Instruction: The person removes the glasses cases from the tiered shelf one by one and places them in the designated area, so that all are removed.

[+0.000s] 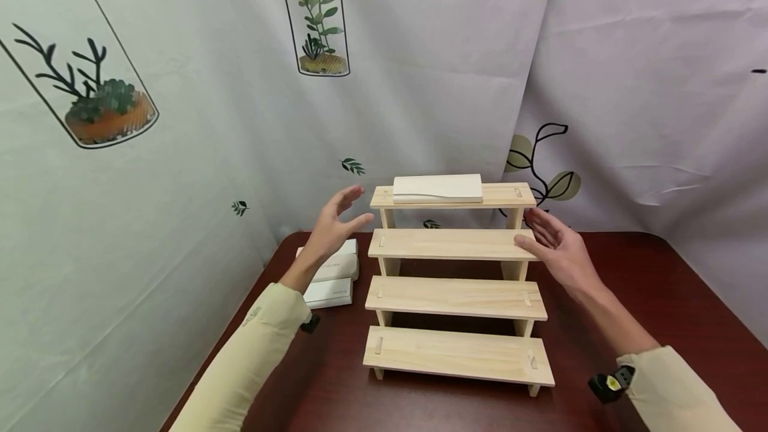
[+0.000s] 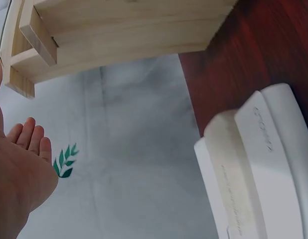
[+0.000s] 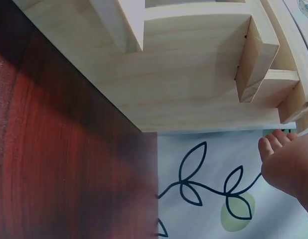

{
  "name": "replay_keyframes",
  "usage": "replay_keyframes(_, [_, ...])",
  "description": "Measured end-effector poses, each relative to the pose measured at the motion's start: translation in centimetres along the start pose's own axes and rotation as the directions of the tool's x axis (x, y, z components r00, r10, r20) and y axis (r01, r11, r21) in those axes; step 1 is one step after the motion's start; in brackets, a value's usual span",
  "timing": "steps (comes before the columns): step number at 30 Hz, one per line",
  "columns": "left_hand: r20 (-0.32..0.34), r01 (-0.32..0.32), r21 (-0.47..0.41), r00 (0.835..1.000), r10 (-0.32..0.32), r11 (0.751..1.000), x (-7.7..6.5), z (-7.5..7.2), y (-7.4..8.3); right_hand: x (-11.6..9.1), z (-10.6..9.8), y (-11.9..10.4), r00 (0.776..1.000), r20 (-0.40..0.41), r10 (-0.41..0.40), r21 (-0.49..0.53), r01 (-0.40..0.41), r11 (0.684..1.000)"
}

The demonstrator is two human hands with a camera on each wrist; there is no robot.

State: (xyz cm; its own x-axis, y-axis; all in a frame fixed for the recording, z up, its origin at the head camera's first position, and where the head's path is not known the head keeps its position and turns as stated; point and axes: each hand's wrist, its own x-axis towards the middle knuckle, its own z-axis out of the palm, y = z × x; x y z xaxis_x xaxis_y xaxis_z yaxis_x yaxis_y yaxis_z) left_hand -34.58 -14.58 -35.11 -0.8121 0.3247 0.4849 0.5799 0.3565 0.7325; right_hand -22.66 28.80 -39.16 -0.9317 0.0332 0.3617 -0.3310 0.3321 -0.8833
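Note:
A four-step wooden display rack (image 1: 450,294) of pale boards stands on the table. A white oblong case (image 1: 438,189) with a wavy flap edge lies along its top step. Just off the left end of that step is my left hand (image 1: 330,225), fingers extended and thumb apart, holding nothing. My right hand (image 1: 558,249) is at the rack's right side, fingers fairly straight, its thumb overlapping the end of the second step from the top in the head view. In the right wrist view, the right hand (image 3: 291,159) shows at the edge, close to the upper steps.
Several white cases (image 1: 329,293) with faint lettering lie on the dark red table (image 1: 288,379), left of the rack; the left wrist view shows these white cases (image 2: 268,154) closer. Behind hangs a pale curtain (image 1: 420,112) printed with plants.

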Motion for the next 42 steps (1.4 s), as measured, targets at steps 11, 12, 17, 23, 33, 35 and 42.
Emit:
replay_keyframes(11, [0.020,-0.036,-0.006,0.999,0.036,0.999,1.6,2.0,1.6,1.2,-0.2,0.1,1.000,-0.015,0.021,0.001,-0.021,1.000])
replay_keyframes(12, [0.023,-0.041,-0.005,0.999,0.041,0.999,1.7,2.1,1.7,1.3,-0.3,0.0,1.000,-0.016,0.023,0.001,-0.023,1.000])
replay_keyframes(17, [0.025,-0.049,-0.001,0.999,0.049,0.999,2.2,2.3,2.0,1.9,-0.4,-0.4,0.999,-0.034,0.025,0.009,-0.024,1.000])
replay_keyframes(23, [0.027,-0.054,-0.015,0.998,0.055,0.998,3.0,2.7,2.6,2.7,-0.2,-0.8,0.998,-0.063,0.016,0.015,-0.015,1.000])
replay_keyframes(33, [0.040,-0.045,-0.059,0.998,0.048,0.997,4.1,3.9,3.0,3.5,0.2,-1.3,0.996,-0.086,-0.024,0.015,0.025,1.000])
replay_keyframes(35, [0.047,-0.050,-0.080,0.997,0.054,0.996,4.2,4.1,3.0,3.7,0.3,-1.3,0.996,-0.090,-0.025,0.016,0.026,1.000])
replay_keyframes(42, [0.063,-0.042,-0.129,0.997,0.051,0.991,4.4,4.3,3.1,4.1,0.4,-1.6,0.994,-0.109,-0.028,0.002,0.028,1.000])
